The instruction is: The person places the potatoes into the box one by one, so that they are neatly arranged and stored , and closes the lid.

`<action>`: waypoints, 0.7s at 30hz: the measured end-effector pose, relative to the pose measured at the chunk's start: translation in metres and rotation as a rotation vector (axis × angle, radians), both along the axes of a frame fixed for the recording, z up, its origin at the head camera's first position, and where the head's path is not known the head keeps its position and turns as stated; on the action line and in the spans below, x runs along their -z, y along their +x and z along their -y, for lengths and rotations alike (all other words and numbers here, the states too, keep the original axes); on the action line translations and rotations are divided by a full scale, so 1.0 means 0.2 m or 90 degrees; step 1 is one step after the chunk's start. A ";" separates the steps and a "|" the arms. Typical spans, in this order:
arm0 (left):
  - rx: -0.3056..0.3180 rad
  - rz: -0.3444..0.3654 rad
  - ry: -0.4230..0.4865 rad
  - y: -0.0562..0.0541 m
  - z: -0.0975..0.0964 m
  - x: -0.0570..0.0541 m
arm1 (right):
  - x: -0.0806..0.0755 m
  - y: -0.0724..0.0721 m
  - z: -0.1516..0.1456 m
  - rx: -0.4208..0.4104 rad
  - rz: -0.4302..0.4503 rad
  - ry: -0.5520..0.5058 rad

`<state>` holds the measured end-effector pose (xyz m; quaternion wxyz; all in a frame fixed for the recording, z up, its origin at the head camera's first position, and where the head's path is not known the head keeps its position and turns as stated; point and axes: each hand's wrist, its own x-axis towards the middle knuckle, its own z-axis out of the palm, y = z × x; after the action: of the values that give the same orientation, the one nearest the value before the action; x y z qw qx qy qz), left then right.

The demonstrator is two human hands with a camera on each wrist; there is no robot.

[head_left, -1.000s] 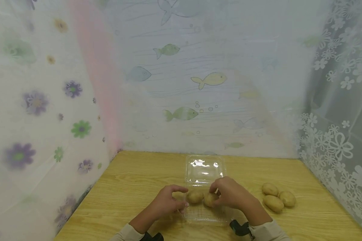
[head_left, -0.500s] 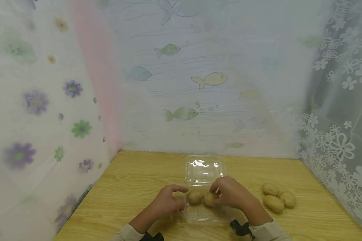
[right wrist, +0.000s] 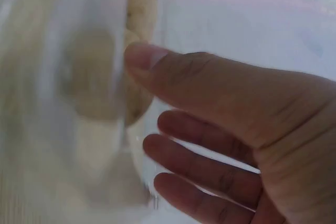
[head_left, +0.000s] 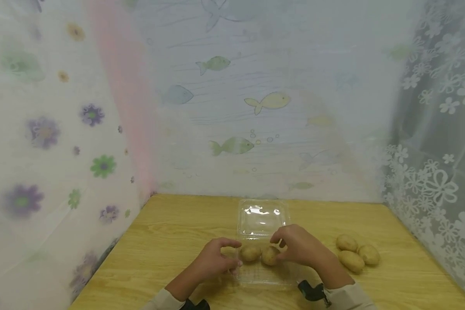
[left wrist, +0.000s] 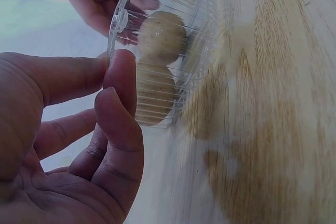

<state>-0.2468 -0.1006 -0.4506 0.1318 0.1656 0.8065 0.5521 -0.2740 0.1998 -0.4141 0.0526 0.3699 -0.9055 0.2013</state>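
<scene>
A clear plastic clamshell box (head_left: 261, 275) lies with its lid (head_left: 263, 226) folded back. Two potatoes sit side by side in its base, a left potato (head_left: 249, 252) and a right potato (head_left: 270, 255). My left hand (head_left: 214, 261) pinches the box's left rim between thumb and fingers, plainest in the left wrist view. Over the right side of the box is my right hand (head_left: 300, 247), its fingers apart and lifted off the right potato. Its thumb (right wrist: 173, 74) overlaps that potato in the right wrist view, while the other fingers are loosely bent around nothing.
Three more potatoes (head_left: 351, 261) lie grouped on the wooden table (head_left: 178, 224), right of my right hand. A fish-print sheet (head_left: 232, 107) hangs at the back edge. Flower-print sheets (head_left: 62, 172) flank both sides.
My right hand's fingers have loosened and risen slightly off the right potato, which stays in the box. The left hand keeps its hold on the rim.
</scene>
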 end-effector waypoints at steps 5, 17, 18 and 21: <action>-0.003 -0.001 0.005 0.00 0.00 0.00 | 0.00 0.00 -0.05 0.012 -0.029 0.001; 0.009 0.005 0.014 0.00 0.01 0.01 | 0.02 0.05 -0.25 0.082 -0.078 -0.034; 0.009 0.004 0.013 0.00 0.01 0.01 | 0.02 0.05 -0.27 0.092 -0.085 -0.036; 0.008 0.000 0.007 0.00 0.00 0.01 | 0.02 0.06 -0.32 0.129 -0.082 -0.041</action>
<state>-0.2469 -0.1016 -0.4523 0.1342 0.1716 0.8023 0.5558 -0.2619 0.2644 -0.4183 0.1422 0.2871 -0.9260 0.1996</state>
